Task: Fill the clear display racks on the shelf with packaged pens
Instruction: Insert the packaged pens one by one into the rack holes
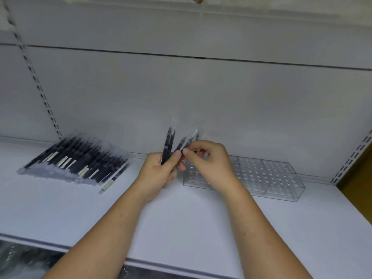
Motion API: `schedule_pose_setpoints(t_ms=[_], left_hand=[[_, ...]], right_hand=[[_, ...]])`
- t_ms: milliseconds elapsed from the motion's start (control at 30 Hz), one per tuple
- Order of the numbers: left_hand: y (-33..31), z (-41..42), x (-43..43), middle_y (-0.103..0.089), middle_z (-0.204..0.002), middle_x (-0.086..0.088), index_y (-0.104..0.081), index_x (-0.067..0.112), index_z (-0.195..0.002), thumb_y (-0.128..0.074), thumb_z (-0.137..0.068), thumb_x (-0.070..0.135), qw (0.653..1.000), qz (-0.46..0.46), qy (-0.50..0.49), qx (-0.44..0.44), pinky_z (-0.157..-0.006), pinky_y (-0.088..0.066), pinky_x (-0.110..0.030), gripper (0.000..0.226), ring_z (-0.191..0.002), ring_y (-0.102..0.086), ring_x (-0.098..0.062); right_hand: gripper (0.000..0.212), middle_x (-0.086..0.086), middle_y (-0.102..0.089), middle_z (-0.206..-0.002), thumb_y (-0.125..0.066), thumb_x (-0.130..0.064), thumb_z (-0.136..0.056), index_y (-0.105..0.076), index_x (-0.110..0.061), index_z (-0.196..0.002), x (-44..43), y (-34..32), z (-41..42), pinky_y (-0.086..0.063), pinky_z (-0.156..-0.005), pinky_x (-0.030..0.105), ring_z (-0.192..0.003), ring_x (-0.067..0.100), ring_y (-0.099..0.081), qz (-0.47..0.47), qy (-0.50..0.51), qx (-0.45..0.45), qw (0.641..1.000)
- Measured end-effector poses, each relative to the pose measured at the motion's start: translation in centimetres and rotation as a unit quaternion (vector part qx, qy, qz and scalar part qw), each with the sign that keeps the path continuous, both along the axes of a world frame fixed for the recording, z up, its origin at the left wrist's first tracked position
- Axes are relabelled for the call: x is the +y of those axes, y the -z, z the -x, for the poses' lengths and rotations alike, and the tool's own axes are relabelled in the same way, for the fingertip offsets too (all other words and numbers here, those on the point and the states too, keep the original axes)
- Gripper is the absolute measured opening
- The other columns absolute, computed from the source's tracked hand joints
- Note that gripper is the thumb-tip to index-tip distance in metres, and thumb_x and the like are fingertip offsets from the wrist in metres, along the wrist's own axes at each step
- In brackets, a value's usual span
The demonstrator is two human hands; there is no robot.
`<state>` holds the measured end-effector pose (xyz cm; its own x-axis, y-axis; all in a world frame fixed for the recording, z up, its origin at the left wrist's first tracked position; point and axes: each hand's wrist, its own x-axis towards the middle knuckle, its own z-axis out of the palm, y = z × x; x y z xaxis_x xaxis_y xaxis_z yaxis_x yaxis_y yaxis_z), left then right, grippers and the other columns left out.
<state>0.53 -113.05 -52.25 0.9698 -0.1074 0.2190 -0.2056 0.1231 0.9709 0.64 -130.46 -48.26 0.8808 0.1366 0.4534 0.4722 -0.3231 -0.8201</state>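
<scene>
While my left hand (156,172) grips a small bundle of packaged pens (168,147) upright, fingers curled round their lower ends, my right hand (210,161) pinches the sleeves of a few that fan out to the right from the same bundle, thumb and forefinger closed on them; how many I cannot tell. Both hands hover above the white shelf (181,222), about midway along it and near its back edge, just in front of the left end of the clear display racks (269,176). The racks stand side by side in a row along the back edge, running towards the right back corner, their tops dotted with holes. A loose pile of packaged pens (78,160), dark barrels in clear sleeves, lies flat near the back left corner, well apart from the racks.
</scene>
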Motion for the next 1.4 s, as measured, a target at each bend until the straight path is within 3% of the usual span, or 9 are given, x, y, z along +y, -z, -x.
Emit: schedule_pose_setpoints(t_ms=[167,267,400,533,767,1000,1167,1300,1400], left_hand=[[0.1,0.0,-0.1,-0.043,-0.059,-0.013,-0.074,0.006,-0.085,-0.054,-0.104,0.041,1.0,-0.004,0.019,-0.004,-0.047,-0.019,-0.026,0.045,-0.047,-0.026,-0.017],[-0.1,-0.1,-0.2,-0.063,-0.072,-0.006,-0.076,0.002,-0.105,-0.051,-0.109,0.032,1.0,-0.001,-0.008,-0.003,-0.044,-0.023,-0.022,0.039,-0.048,-0.034,-0.013],[-0.1,-0.2,-0.2,-0.049,-0.062,0.003,-0.072,0.005,-0.111,-0.05,-0.11,0.031,0.999,-0.005,-0.032,0.013,-0.047,-0.016,-0.023,0.034,-0.046,-0.028,-0.012],[-0.1,-0.2,0.0,-0.032,-0.061,0.005,-0.07,0.006,-0.111,-0.05,-0.11,0.03,0.998,0.024,-0.037,0.034,-0.05,-0.011,-0.027,0.032,-0.049,-0.021,-0.013],[-0.3,-0.3,0.0,-0.027,-0.065,0.004,-0.07,0.007,-0.11,-0.051,-0.109,0.028,0.997,0.048,-0.019,0.056,-0.049,-0.009,-0.026,0.029,-0.052,-0.018,-0.013],[-0.3,-0.4,0.0,-0.029,-0.066,0.004,-0.069,0.006,-0.112,-0.047,-0.111,0.03,0.996,0.059,-0.007,0.063,-0.048,-0.01,-0.024,0.033,-0.048,-0.022,-0.012],[-0.2,-0.5,0.0,-0.03,-0.066,0.004,-0.07,0.006,-0.11,-0.046,-0.111,0.031,0.996,0.059,-0.008,0.063,-0.049,-0.009,-0.025,0.035,-0.048,-0.023,-0.012],[-0.3,-0.4,0.0,-0.03,-0.065,0.004,-0.069,0.006,-0.109,-0.046,-0.111,0.031,0.996,0.058,-0.012,0.062,-0.049,-0.009,-0.026,0.034,-0.047,-0.023,-0.012],[-0.4,-0.4,-0.1,-0.03,-0.065,0.003,-0.069,0.006,-0.108,-0.046,-0.111,0.03,0.996,0.06,-0.013,0.063,-0.049,-0.008,-0.028,0.033,-0.047,-0.024,-0.012]], right_hand=[[0.012,-0.016,-0.071,-0.074,-0.076,-0.02,-0.092,-0.073,-0.023,-0.08,0.3,-0.1,0.1,-0.046,-0.07,0.017,-0.072,0.002,-0.058,-0.022,0.011,0.006,1.0],[0.011,-0.004,-0.075,-0.077,-0.073,-0.016,-0.094,-0.071,-0.016,-0.084,0.1,-0.5,-0.2,-0.052,-0.073,0.026,-0.077,0.009,-0.071,-0.1,0.056,-0.004,0.993],[0.007,0.005,-0.076,-0.086,-0.063,-0.008,-0.1,-0.065,-0.012,-0.095,-0.8,-0.9,-0.6,-0.056,-0.073,0.024,-0.079,0.017,-0.075,-0.199,0.105,-0.043,0.973],[0.003,-0.005,-0.071,-0.089,-0.061,-0.015,-0.101,-0.062,-0.018,-0.101,-0.8,-0.3,-1.1,-0.055,-0.072,0.021,-0.082,0.01,-0.07,-0.096,0.158,-0.081,0.979],[0.009,-0.005,-0.067,-0.088,-0.058,-0.014,-0.103,-0.059,-0.021,-0.099,-0.5,0.3,-2.3,-0.047,-0.067,0.011,-0.077,0.004,-0.063,-0.005,0.149,-0.099,0.984],[0.007,0.001,-0.069,-0.094,-0.059,-0.015,-0.102,-0.064,-0.016,-0.107,-0.4,0.9,-3.2,-0.057,-0.078,0.034,-0.083,0.015,-0.066,0.035,0.154,-0.102,0.982],[0.005,0.003,-0.069,-0.087,-0.061,-0.014,-0.101,-0.064,-0.011,-0.1,-0.4,1.0,-3.4,-0.057,-0.078,0.042,-0.081,0.022,-0.065,0.069,0.155,-0.066,0.983],[0.011,0.0,-0.073,-0.086,-0.061,-0.025,-0.1,-0.066,-0.016,-0.096,-0.4,1.1,-3.7,-0.055,-0.079,0.044,-0.082,0.03,-0.066,0.194,0.183,-0.062,0.962],[0.012,-0.003,-0.075,-0.086,-0.063,-0.029,-0.099,-0.07,-0.021,-0.095,-0.4,1.0,-3.6,-0.053,-0.084,0.043,-0.085,0.03,-0.066,0.228,0.192,-0.046,0.953]])
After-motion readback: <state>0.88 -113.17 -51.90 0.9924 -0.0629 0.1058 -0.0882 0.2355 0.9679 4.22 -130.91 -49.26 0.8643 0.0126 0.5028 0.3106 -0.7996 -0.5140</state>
